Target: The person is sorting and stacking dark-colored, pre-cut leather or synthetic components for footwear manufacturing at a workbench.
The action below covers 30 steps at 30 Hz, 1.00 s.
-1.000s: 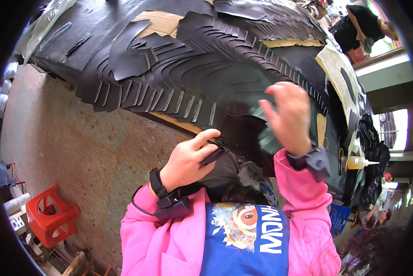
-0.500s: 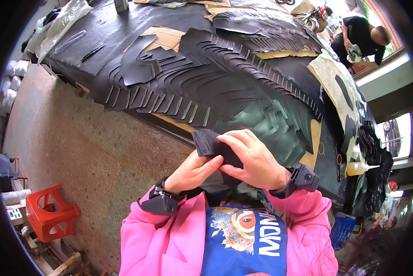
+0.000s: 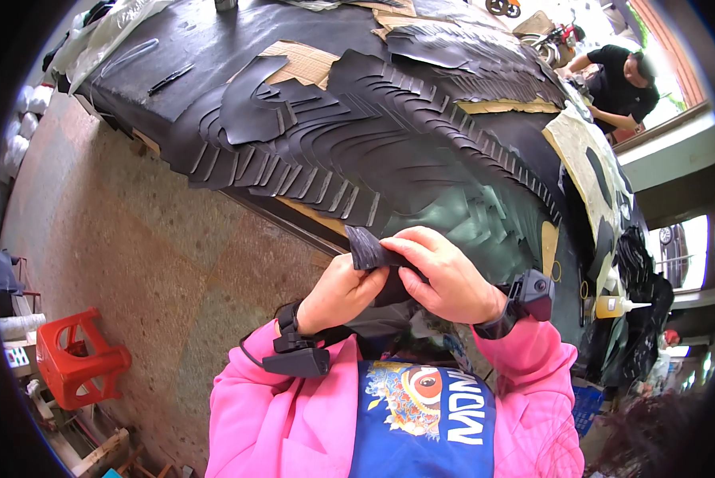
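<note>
Two grips are pinching a bent black piece (image 3: pixel 367 249) near the edge of the surface (image 3: pixel 206 48)

Beyond the grips, the dark surface is carrying overlapping black sheets (image 3: pixel 294 139) in curved rows, many showing greyish end strips. Just ahead of the right grip (image 3: pixel 451 280), some sheets are reflecting a greenish light. Cardboard (image 3: pixel 298 64) is showing from under the rows, farther off and left of the grips. Well right of them, a yellowish bottle (image 3: pixel 608 307) is lying with its nozzle pointing away rightward. Left of the left grip (image 3: pixel 337 293), speckled floor (image 3: pixel 166 247) is stretching toward a red stool (image 3: pixel 79 378). Far ahead and right, another person (image 3: pixel 616 84) in black is leaning.

The fingers are covering much of the piece's middle, and its lower part is sinking into shadow between the grips, so its full outline is staying unclear. A grey cylinder (image 3: pixel 225 4) far ahead is being cut off by the upper border.

Both grips are closing on the piece, left from below, right from its right side. Its streaked end is pointing ahead and leftward; the visible long axis is slanting back rightward under the right fingers.
</note>
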Available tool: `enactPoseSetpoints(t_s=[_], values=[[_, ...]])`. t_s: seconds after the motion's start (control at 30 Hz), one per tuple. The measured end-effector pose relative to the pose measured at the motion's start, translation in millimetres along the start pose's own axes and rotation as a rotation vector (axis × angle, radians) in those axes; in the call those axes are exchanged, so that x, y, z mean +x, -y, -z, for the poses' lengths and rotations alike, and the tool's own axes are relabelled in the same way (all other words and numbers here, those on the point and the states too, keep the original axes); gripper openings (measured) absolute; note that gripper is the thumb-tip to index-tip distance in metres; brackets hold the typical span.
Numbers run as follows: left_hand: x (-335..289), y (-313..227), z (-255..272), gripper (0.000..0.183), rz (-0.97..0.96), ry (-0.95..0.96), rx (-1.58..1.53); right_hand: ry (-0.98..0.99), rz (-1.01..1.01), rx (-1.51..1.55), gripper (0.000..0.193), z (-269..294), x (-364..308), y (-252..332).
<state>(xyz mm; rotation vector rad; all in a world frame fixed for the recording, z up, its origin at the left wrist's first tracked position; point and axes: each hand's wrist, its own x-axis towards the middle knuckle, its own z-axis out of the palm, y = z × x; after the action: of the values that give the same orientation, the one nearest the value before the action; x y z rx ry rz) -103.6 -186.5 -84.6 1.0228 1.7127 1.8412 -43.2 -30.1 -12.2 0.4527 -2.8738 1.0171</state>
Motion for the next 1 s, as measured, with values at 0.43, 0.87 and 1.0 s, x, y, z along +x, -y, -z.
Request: enactPoseSetpoints(t_s=[0.43, 0.87, 1.0], values=[[-18.6, 15.7, 50.6, 0.014, -0.213, 0.307, 0.241, -0.024, -0.251, 0.166, 0.016, 24.4, 41.9, -62.5], [-3.2, 24.4, 54.9, 0.019, -0.391, 0.171, 0.564, 0.108, -0.284, 0.145, 0.020, 0.9, 60.3, -79.1], [3.0, 24.7, 53.8, 0.019, -0.398, 0.169, 0.548, 0.105, -0.284, 0.113, 0.021, 1.0, 60.6, -79.6]])
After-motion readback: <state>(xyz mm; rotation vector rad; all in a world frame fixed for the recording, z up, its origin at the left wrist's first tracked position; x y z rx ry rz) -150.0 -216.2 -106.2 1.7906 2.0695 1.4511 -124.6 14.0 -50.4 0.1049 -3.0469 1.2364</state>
